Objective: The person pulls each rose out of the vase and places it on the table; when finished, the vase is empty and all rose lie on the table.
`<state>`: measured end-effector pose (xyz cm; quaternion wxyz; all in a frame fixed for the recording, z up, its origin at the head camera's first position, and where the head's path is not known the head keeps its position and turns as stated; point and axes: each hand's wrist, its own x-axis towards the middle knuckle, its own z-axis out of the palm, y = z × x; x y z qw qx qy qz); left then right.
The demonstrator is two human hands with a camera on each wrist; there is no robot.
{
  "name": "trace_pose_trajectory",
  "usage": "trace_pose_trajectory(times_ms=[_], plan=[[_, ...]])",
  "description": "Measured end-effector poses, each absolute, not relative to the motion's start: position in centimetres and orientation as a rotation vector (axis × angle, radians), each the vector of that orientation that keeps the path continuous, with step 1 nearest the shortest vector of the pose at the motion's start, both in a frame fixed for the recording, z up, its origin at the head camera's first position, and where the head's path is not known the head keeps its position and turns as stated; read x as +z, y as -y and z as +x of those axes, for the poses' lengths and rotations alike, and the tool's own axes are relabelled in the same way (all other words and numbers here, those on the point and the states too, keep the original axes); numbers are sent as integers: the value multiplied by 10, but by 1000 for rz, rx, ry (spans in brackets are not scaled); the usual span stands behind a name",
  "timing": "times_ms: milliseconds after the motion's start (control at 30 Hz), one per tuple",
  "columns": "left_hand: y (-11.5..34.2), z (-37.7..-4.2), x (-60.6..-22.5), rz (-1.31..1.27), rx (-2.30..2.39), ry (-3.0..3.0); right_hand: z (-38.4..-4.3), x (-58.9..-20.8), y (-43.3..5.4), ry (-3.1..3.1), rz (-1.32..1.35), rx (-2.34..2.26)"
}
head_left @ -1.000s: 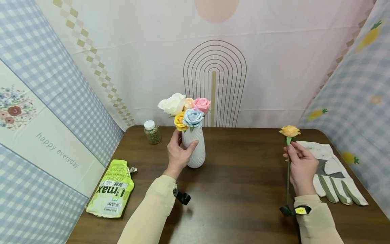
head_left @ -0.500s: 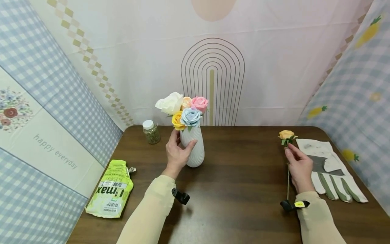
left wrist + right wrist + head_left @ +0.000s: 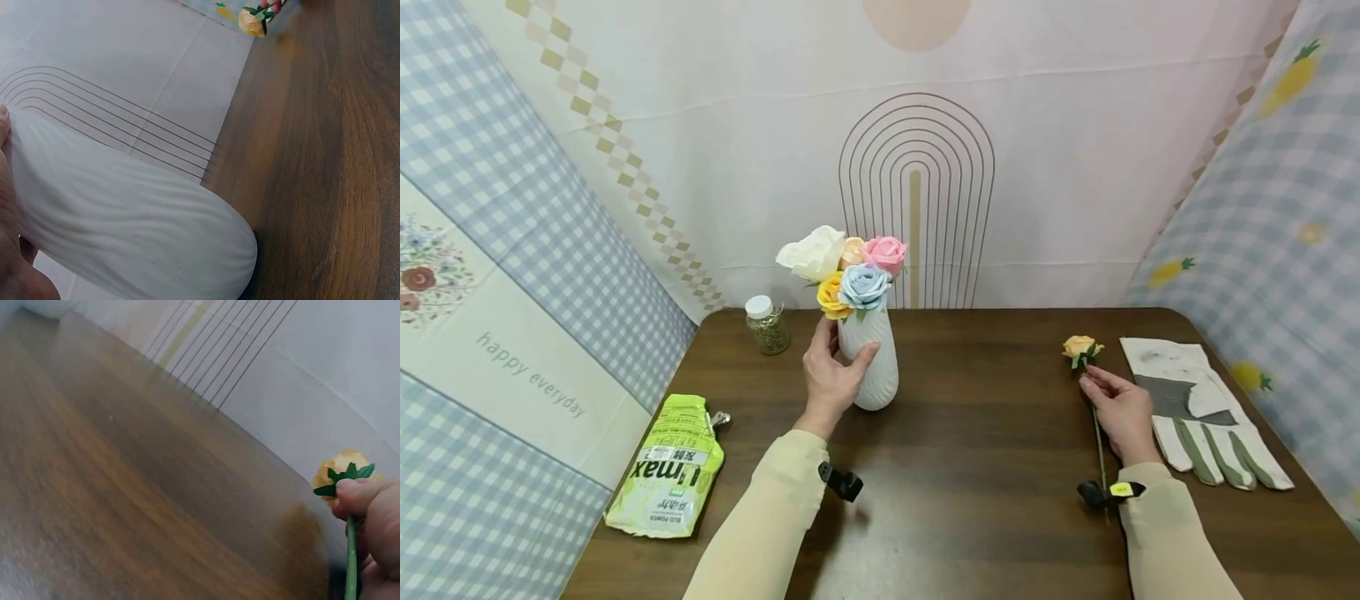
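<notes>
A white ribbed vase (image 3: 874,362) stands left of the table's middle, with a white rose (image 3: 814,253), a pink rose (image 3: 885,254), a blue rose (image 3: 865,287), a yellow rose (image 3: 832,296) and a small peach flower (image 3: 852,252) in its mouth. My left hand (image 3: 832,375) grips the vase's upper part from the left, thumb in front. On the right, my right hand (image 3: 1120,408) pinches the stem of a pale yellow rose (image 3: 1082,350) just under the bloom. In the right wrist view its green stem (image 3: 351,556) runs down past the thumb.
White and green work gloves (image 3: 1206,408) lie to the right of my right hand. A glass jar (image 3: 769,328) with a white lid stands at the back left. Nearer on that side lies a lime-green pouch (image 3: 670,471) with a metal clip (image 3: 720,419). Fabric hangs behind the table.
My right hand has lowered the pale yellow rose toward the table and moved slightly left, away from the gloves. My left hand keeps its grip on the vase; the head view has shifted slightly.
</notes>
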<state>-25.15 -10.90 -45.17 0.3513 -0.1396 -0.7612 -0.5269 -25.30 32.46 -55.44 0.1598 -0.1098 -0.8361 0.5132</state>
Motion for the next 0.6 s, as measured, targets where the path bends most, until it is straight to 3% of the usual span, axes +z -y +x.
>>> trace_pose_trajectory(times_ms=[233, 600], plan=[[112, -253, -456, -353, -1368, 2004, -242, -554, -323, 2616, -247, 1172], [112, -254, -455, -337, -1352, 2016, -238, -553, -322, 2618, -271, 1103]])
